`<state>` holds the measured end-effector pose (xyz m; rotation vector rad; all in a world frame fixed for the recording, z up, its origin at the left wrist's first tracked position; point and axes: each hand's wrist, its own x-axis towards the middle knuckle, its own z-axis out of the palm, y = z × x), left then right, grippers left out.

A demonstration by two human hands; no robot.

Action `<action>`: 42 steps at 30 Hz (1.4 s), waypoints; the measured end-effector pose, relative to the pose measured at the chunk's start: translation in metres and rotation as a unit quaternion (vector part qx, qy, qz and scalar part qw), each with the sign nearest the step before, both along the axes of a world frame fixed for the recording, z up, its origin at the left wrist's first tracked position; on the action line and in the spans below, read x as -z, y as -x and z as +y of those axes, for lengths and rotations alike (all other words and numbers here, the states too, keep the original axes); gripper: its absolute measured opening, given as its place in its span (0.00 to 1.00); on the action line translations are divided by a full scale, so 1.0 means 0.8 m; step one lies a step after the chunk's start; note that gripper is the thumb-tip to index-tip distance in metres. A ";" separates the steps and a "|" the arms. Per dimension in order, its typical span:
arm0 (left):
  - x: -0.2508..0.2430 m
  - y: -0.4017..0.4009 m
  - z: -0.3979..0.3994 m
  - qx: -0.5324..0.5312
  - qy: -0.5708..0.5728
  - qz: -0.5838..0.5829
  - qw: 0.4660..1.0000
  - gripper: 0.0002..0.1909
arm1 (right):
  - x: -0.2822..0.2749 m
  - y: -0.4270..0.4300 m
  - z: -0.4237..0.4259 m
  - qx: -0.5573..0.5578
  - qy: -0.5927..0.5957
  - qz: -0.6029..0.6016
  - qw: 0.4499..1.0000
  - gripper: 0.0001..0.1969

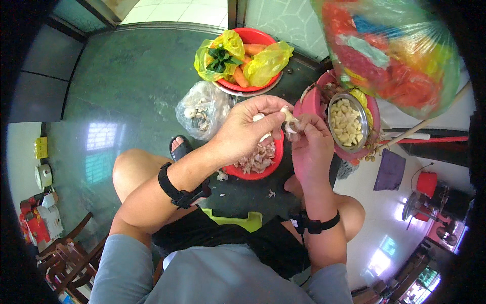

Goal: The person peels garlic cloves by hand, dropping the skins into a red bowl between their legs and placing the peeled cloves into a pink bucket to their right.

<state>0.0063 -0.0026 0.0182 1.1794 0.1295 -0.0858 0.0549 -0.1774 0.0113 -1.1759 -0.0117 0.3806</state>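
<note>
Both hands meet above a red plastic basin that holds garlic skins. My left hand grips a partly peeled garlic clove between thumb and forefinger, with more pale garlic against its palm. The fingertips of my right hand pinch loose skin at the clove's lower end. To the right, a metal bowl of peeled garlic cloves rests on a pink plastic basin. Left of the hands lies a clear plastic bag with whitish pieces, probably garlic, inside.
Beyond the hands, a red basin holds carrots and yellow plastic bags. A large bag of colourful plastic hangs at the upper right. A light-green stool shows between the legs. Bits of skin lie on the green floor.
</note>
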 end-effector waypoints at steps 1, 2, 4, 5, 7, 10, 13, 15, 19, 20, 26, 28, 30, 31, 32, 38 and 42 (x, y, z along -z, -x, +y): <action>-0.004 0.000 0.002 0.000 0.000 -0.001 1.000 0.14 | 0.002 -0.001 -0.003 -0.027 -0.117 0.060 0.991 0.04; -0.009 0.001 0.003 0.000 0.033 0.011 0.999 0.14 | 0.002 -0.001 -0.005 -0.027 -0.118 0.059 0.991 0.04; -0.010 0.001 0.003 -0.001 0.067 0.024 0.997 0.14 | -0.007 0.000 -0.004 -0.057 0.005 -0.091 0.994 0.04; -0.008 0.001 0.001 -0.014 0.007 0.000 1.000 0.13 | -0.013 0.003 0.000 -0.057 0.005 -0.091 0.994 0.04; -0.003 0.002 -0.004 -0.025 -0.053 -0.023 0.998 0.13 | -0.032 0.011 0.017 0.041 0.115 -0.182 0.976 0.03; 0.001 0.005 -0.010 -0.072 -0.192 -0.119 0.972 0.13 | -0.016 0.002 0.000 0.009 0.233 -0.308 0.922 0.04; 0.002 0.003 -0.006 -0.042 -0.295 -0.145 0.944 0.13 | -0.013 0.006 0.001 0.017 0.247 -0.320 0.914 0.04; 0.006 0.002 -0.006 -0.051 -0.336 -0.194 0.920 0.13 | -0.009 0.004 -0.001 0.025 0.257 -0.325 0.910 0.04; 0.004 0.004 -0.006 -0.057 -0.395 -0.214 0.892 0.13 | -0.009 0.007 -0.002 0.019 0.302 -0.319 0.898 0.03; 0.005 0.005 -0.007 -0.049 -0.414 -0.216 0.883 0.13 | -0.008 0.008 -0.002 0.021 0.322 -0.319 0.891 0.02; 0.006 0.005 -0.012 -0.038 -0.389 -0.196 0.899 0.13 | 0.002 0.007 -0.006 0.021 0.314 -0.222 0.923 0.02; 0.003 0.003 -0.018 -0.046 -0.350 -0.173 0.920 0.13 | 0.003 0.007 -0.004 0.034 0.295 -0.198 0.934 0.03; -0.004 0.002 -0.023 -0.080 -0.285 -0.121 0.947 0.13 | 0.005 0.007 -0.002 0.047 0.277 -0.175 0.944 0.03; -0.003 0.001 -0.021 -0.081 -0.285 -0.121 0.947 0.13 | 0.007 0.008 -0.002 0.052 0.273 -0.178 0.944 0.03; 0.000 0.000 -0.017 -0.089 -0.329 -0.162 0.926 0.13 | 0.008 0.009 -0.002 0.057 0.269 -0.181 0.944 0.03; 0.004 0.002 -0.006 -0.088 -0.355 -0.205 0.908 0.12 | 0.007 0.014 0.000 0.015 0.259 -0.249 0.933 0.02; -0.009 0.004 -0.005 -0.033 -0.120 -0.068 0.990 0.10 | 0.004 0.011 -0.003 -0.005 0.069 -0.050 0.996 0.03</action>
